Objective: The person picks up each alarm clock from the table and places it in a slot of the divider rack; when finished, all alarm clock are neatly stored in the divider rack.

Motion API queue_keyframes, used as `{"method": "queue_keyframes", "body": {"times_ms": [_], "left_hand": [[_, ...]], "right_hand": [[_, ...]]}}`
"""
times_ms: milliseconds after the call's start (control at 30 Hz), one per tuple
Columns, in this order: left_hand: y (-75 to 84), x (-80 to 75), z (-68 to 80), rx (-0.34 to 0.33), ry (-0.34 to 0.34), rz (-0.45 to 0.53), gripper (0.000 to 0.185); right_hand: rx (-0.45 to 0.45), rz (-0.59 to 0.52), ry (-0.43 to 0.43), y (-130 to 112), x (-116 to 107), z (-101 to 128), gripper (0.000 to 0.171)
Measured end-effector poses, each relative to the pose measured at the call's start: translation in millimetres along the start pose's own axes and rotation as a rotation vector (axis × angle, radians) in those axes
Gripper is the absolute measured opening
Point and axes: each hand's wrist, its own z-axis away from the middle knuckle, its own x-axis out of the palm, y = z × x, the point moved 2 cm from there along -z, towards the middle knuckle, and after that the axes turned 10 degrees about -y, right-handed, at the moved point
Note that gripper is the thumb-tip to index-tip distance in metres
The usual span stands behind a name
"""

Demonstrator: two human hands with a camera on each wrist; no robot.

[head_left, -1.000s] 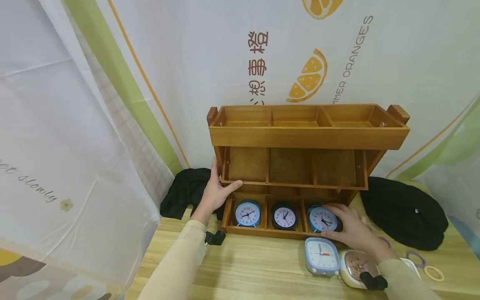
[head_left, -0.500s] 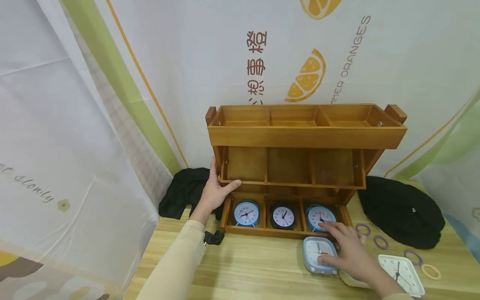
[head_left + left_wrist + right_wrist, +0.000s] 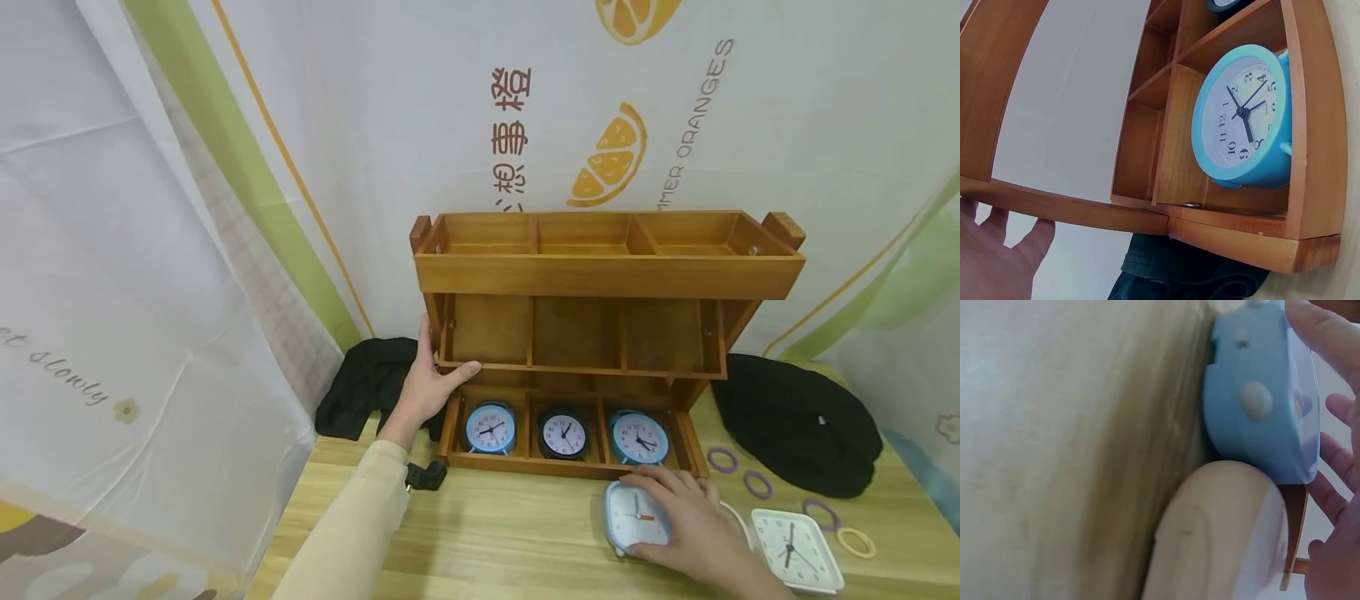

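One wooden rack (image 3: 607,275) with three tiers, each split into three compartments, fills the middle of the head view on the pale wood surface (image 3: 487,533). Two black cloth bundles lie beside it, one at the left (image 3: 363,387) behind the wrist and a larger one at the right (image 3: 795,425). Three round clocks stand in the bottom tier, one per compartment: a blue one (image 3: 491,428) at the left, a black one (image 3: 563,434) in the middle, a blue one (image 3: 639,438) at the right. The left hand (image 3: 427,387) grips the rack's left end, thumb lying along the middle tier's front edge. Lower right of the frame, the right hand (image 3: 686,521) rests on a square blue clock (image 3: 633,518) lying face up just before the rack, fingers spread and loosely curved over its right half; a cream object (image 3: 1222,531) touches it, mostly hidden under the hand. One white square clock (image 3: 797,550) lies near it. Four hair rings dot the surface at the right: three purple (image 3: 757,484) and one yellow (image 3: 856,542).
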Motion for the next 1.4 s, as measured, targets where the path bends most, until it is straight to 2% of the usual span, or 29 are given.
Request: {"method": "queue_keyframes", "body": {"times_ms": [200, 533, 767, 900, 1100, 1233, 1400], "left_hand": [[-0.2, -0.4, 0.1, 0.012, -0.001, -0.003, 0.119], [0.1, -0.3, 0.1, 0.01, -0.007, -0.004, 0.119], [-0.5, 0.5, -0.7, 0.02, 0.003, 0.006, 0.118], [-0.8, 0.8, -0.3, 0.027, 0.012, 0.024, 0.117], [-1.1, 0.6, -0.9, 0.047, 0.027, 0.026, 0.117], [-1.5, 0.1, -1.5, 0.046, 0.026, 0.015, 0.117], [-2.6, -0.8, -2.3, 0.042, 0.019, 0.013, 0.117]], "right_hand": [[0.048, -0.011, -0.023, -0.5, 3.8, 6.2, 0.097], [0.105, -0.022, -0.1, -0.8, 10.6, 8.6, 0.105], [0.108, -0.038, -0.116, -1.0, 10.8, 7.3, 0.102], [0.097, -0.024, -0.097, -2.1, 8.9, 6.9, 0.101], [0.021, 0.013, -0.01, -7.2, 0.5, 1.7, 0.103], [-0.018, -0.017, 0.037, -17.0, -15.7, -4.8, 0.102], [-0.111, -0.068, 0.101, -30.8, -38.7, -19.6, 0.102]]}}
